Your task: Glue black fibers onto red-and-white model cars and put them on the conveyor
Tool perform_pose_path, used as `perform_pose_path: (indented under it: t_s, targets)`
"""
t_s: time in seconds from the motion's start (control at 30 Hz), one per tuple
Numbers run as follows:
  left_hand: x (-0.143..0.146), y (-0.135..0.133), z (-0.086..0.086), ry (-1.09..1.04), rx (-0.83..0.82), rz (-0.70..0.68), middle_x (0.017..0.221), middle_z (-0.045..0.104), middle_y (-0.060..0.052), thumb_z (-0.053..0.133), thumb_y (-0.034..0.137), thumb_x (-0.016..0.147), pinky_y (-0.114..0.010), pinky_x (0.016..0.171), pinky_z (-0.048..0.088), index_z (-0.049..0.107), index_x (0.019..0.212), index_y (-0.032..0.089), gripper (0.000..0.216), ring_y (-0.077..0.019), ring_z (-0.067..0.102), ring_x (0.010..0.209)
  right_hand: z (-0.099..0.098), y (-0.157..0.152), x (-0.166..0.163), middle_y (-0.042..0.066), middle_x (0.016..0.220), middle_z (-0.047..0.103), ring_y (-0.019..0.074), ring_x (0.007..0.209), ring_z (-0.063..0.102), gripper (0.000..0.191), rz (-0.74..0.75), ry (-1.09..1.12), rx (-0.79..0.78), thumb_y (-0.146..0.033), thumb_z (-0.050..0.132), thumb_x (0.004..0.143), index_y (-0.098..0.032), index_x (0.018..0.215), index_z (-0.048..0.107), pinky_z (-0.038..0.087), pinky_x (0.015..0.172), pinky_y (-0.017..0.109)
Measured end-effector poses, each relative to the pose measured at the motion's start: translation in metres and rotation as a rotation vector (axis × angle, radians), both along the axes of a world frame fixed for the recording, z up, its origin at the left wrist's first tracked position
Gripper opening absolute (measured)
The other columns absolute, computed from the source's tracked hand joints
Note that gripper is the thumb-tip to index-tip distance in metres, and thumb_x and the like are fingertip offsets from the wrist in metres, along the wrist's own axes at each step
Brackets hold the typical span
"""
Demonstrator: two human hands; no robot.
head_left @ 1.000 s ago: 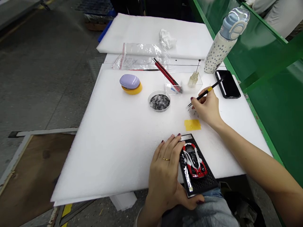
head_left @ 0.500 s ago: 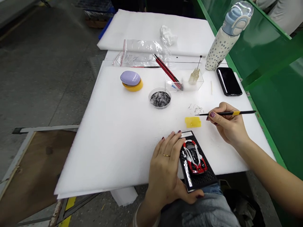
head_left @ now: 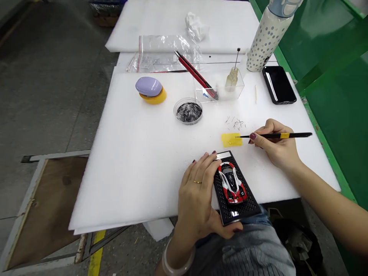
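Note:
My left hand (head_left: pixel 198 191) grips the left side of a black textured display base (head_left: pixel 245 212), its thumb at the near edge. On that base sits a red, white and black model car (head_left: pixel 232 183). Between the fingertips of my right hand (head_left: pixel 277 143) is a thin black brush (head_left: pixel 299 135) with a yellow band, held nearly level. Its fine tip is over a yellow piece of tape or paper (head_left: pixel 230 143); whether they touch I cannot tell. Just beyond lie several short dark bristle-like strands (head_left: pixel 237 123).
A round clear dish (head_left: pixel 189 112) holds a mass of black strands. Behind are a clear box (head_left: pixel 240 92) with a small bottle (head_left: pixel 232 78), and a red-black cutter (head_left: pixel 195 73). A purple-and-yellow case (head_left: pixel 149 88), phone (head_left: pixel 278 85) and dotted water bottle (head_left: pixel 266 42) stand around.
The brush tip has moved from just above the yellow piece to over it. The view has shifted slightly, and my left hand still grips the base with the car.

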State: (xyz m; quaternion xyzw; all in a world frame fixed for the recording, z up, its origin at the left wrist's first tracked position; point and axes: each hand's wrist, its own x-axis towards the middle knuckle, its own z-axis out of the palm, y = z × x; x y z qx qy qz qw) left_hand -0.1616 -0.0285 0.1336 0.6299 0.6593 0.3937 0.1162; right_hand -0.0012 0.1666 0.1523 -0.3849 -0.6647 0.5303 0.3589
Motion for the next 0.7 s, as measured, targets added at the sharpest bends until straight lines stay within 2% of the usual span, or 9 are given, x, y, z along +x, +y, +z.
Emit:
perform_pose_path:
  t_s: [0.1, 0.17, 0.27, 0.4, 0.47, 0.53, 0.63, 0.7]
  targets:
    - [0.000, 0.000, 0.000, 0.005, -0.004, -0.001, 0.148, 0.058, -0.018, 0.035, 0.095, 0.080, -0.058, 0.117, 0.039, 0.049, 0.143, 0.016, 0.102, -0.0392, 0.052, 0.141, 0.003, -0.004, 0.003, 0.000, 0.062, 0.066, 0.0161, 0.057, 0.059, 0.032, -0.071, -0.062, 0.143, -0.030, 0.084, 0.074, -0.025, 0.063, 0.054, 0.042, 0.054, 0.032]
    - [0.000, 0.000, -0.001, 0.013, 0.008, -0.005, 0.148, 0.058, -0.019, 0.035, 0.095, 0.080, -0.058, 0.117, 0.040, 0.049, 0.144, 0.016, 0.103, -0.0394, 0.052, 0.141, 0.003, -0.005, 0.004, -0.001, 0.059, 0.063, 0.0150, 0.054, 0.055, 0.032, -0.077, -0.094, 0.168, -0.028, 0.083, 0.074, -0.025, 0.061, 0.054, 0.040, 0.053, 0.032]
    - [0.001, 0.001, -0.003, 0.015, 0.041, 0.008, 0.147, 0.059, -0.019, 0.028, 0.095, 0.082, -0.058, 0.115, 0.041, 0.050, 0.143, 0.016, 0.102, -0.0387, 0.054, 0.140, 0.001, -0.003, 0.005, -0.002, 0.055, 0.059, 0.0136, 0.051, 0.050, 0.033, -0.082, -0.077, 0.127, -0.028, 0.085, 0.072, -0.025, 0.061, 0.054, 0.035, 0.051, 0.031]
    - [0.002, 0.001, -0.004, 0.029, 0.064, 0.020, 0.147, 0.060, -0.019, 0.025, 0.093, 0.085, -0.057, 0.115, 0.040, 0.050, 0.142, 0.015, 0.100, -0.0375, 0.054, 0.140, 0.002, 0.007, 0.010, -0.004, 0.056, 0.057, 0.0114, 0.051, 0.046, 0.031, -0.098, 0.083, 0.007, -0.035, 0.087, 0.074, -0.024, 0.067, 0.059, 0.033, 0.050, 0.029]
    - [0.001, 0.001, -0.004, 0.038, 0.054, 0.007, 0.148, 0.059, -0.019, 0.026, 0.090, 0.086, -0.056, 0.115, 0.040, 0.049, 0.143, 0.014, 0.097, -0.0366, 0.053, 0.141, 0.007, 0.015, 0.013, -0.002, 0.064, 0.063, 0.0115, 0.056, 0.051, 0.025, -0.034, 0.062, -0.028, -0.040, 0.088, 0.075, -0.023, 0.076, 0.068, 0.036, 0.053, 0.029]
    - [0.001, 0.001, -0.003, 0.032, 0.046, 0.005, 0.148, 0.059, -0.018, 0.027, 0.090, 0.087, -0.055, 0.115, 0.040, 0.049, 0.143, 0.014, 0.096, -0.0360, 0.052, 0.142, 0.014, 0.021, 0.014, 0.001, 0.074, 0.068, 0.0124, 0.063, 0.057, 0.028, 0.061, -0.027, -0.019, -0.044, 0.089, 0.073, -0.022, 0.083, 0.074, 0.041, 0.056, 0.029]
    - [0.000, 0.000, -0.001, 0.011, 0.036, -0.001, 0.149, 0.058, -0.018, 0.027, 0.091, 0.087, -0.056, 0.115, 0.040, 0.050, 0.143, 0.015, 0.097, -0.0364, 0.052, 0.142, 0.020, 0.025, 0.012, 0.001, 0.069, 0.067, 0.0132, 0.061, 0.058, 0.033, 0.175, -0.116, 0.058, -0.052, 0.082, 0.079, -0.020, 0.081, 0.072, 0.042, 0.054, 0.029]
    - [0.000, 0.000, 0.000, 0.003, 0.026, -0.010, 0.150, 0.057, -0.019, 0.029, 0.091, 0.086, -0.057, 0.116, 0.039, 0.049, 0.143, 0.015, 0.097, -0.0369, 0.051, 0.143, 0.022, 0.023, 0.007, 0.001, 0.067, 0.065, 0.0140, 0.060, 0.059, 0.030, 0.217, -0.172, 0.184, -0.050, 0.075, 0.086, -0.021, 0.082, 0.067, 0.044, 0.053, 0.030]
